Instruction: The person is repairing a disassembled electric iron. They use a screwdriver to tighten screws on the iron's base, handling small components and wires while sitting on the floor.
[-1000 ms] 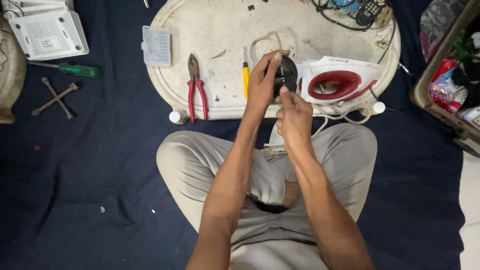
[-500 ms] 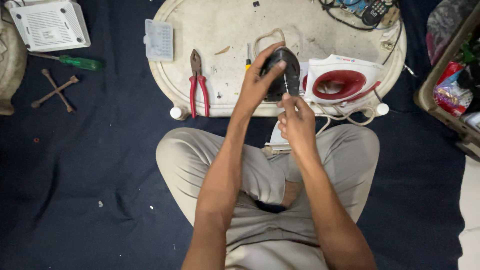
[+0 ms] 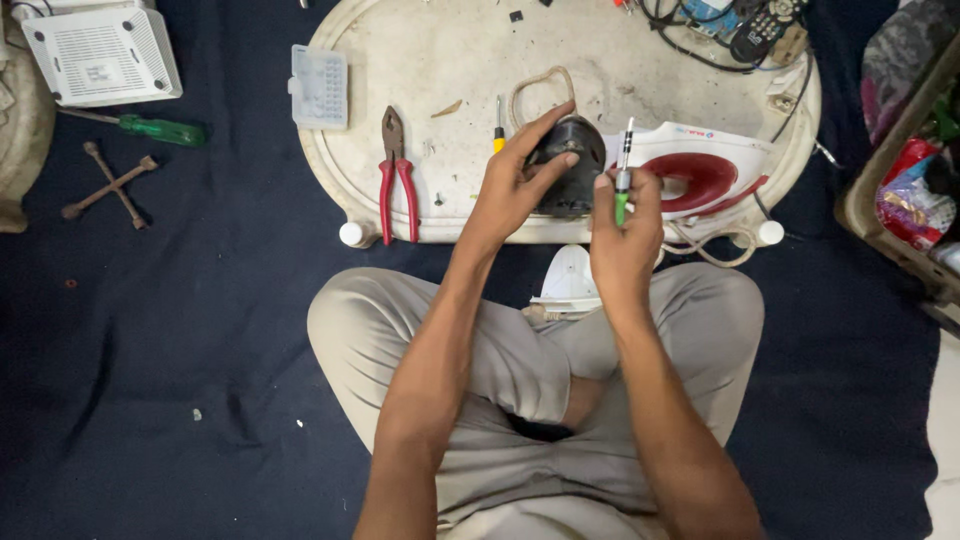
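My left hand [image 3: 520,185] grips a black rounded part [image 3: 570,170], holding it over the near edge of a white oval board [image 3: 450,60]. My right hand [image 3: 622,235] holds a small screwdriver [image 3: 623,170] with a green handle, its tip pointing up beside the black part and apart from it. Just right of both hands a white and red clothes iron body [image 3: 700,175] lies on the board. A white plastic piece [image 3: 568,280] rests on my lap below the hands.
Red-handled pliers [image 3: 396,175], a yellow screwdriver [image 3: 498,135] and a clear small box [image 3: 320,85] lie on the board. A green screwdriver [image 3: 160,130], a rusty cross wrench [image 3: 108,185] and a white box [image 3: 100,55] sit on the dark cloth at left. A basket [image 3: 900,200] stands at right.
My right hand has pulled the screwdriver back from the black part and turned it tip-up. My left hand still holds the part in about the same place.
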